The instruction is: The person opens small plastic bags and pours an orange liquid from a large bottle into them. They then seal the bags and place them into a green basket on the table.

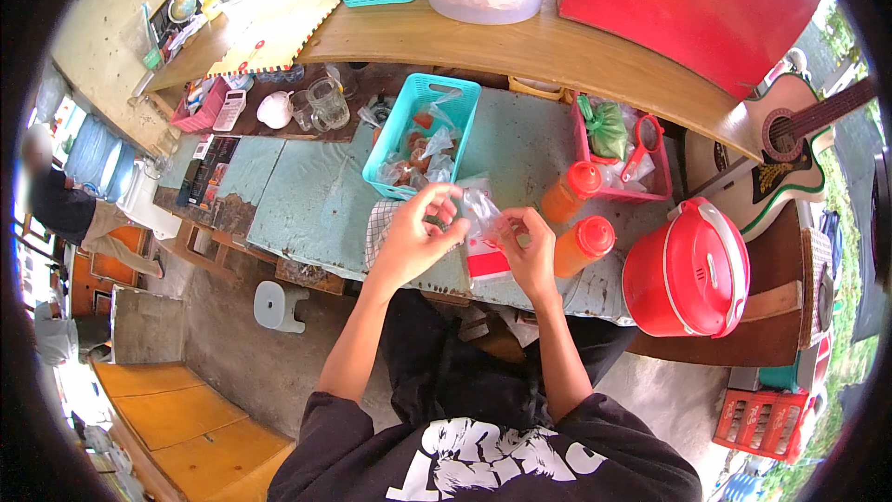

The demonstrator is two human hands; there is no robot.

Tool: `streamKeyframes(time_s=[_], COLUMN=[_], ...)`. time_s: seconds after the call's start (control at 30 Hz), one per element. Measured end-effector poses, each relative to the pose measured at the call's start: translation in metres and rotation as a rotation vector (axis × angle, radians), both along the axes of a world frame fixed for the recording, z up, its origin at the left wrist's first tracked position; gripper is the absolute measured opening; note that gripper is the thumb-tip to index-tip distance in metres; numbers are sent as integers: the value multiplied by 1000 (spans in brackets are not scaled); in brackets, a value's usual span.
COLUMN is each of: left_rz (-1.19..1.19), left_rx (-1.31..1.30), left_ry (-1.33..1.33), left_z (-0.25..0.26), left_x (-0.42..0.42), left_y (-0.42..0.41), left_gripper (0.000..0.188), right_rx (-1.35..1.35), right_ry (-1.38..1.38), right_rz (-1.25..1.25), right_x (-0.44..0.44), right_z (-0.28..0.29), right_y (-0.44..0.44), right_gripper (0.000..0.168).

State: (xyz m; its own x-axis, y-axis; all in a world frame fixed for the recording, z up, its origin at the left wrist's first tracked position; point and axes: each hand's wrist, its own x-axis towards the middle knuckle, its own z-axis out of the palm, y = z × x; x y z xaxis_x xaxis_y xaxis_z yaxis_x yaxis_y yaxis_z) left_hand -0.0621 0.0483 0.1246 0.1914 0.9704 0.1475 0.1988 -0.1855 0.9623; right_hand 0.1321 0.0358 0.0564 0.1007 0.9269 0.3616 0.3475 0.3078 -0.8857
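Note:
My left hand is raised over the front of the table, its thumb and fingers curled but apart, with nothing plainly held. A small dark green thing shows between those fingers, too hidden to name. My right hand pinches the edge of a thin clear plastic bag, which reaches toward my left hand. Beneath both lies a plastic packet with a red and white label. A checked cloth is partly covered by my left hand. Two orange sauce bottles with red caps stand just right of my right hand.
A turquoise basket holds small filled bags. At right are a pink basket with a red-rimmed strainer, a red rice cooker and a guitar. A wooden shelf overhangs the table's back. A stool stands left; a person is farther off.

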Motion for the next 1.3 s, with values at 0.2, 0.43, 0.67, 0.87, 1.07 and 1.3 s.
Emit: streamKeyframes(time_s=[0.2, 0.43, 0.67, 0.87, 1.07, 1.3], left_rz=[42, 193, 124, 189, 222, 147], left_rx=[-75, 48, 85, 133, 130, 191], left_ry=[-152, -146, 222, 577, 674, 851], left_z=[-43, -34, -116, -155, -167, -179], left_x=[6, 13, 33, 54, 57, 51], left_y=[20, 11, -5, 14, 23, 24], left_gripper=[20, 27, 15, 12, 19, 15], right_rx=[-47, 29, 68, -50, -37, 33], right_ry=[-42, -54, -197, -183, -11, -180], right_rz=[69, -183, -406, -374, -287, -215], right_x=[-5, -10, -15, -8, -9, -13], right_z=[4, 4, -33, -87, -86, -76], right_y=[10, 43, 89, 101, 96, 43], right_gripper=[13, 7, 14, 28, 36, 42])
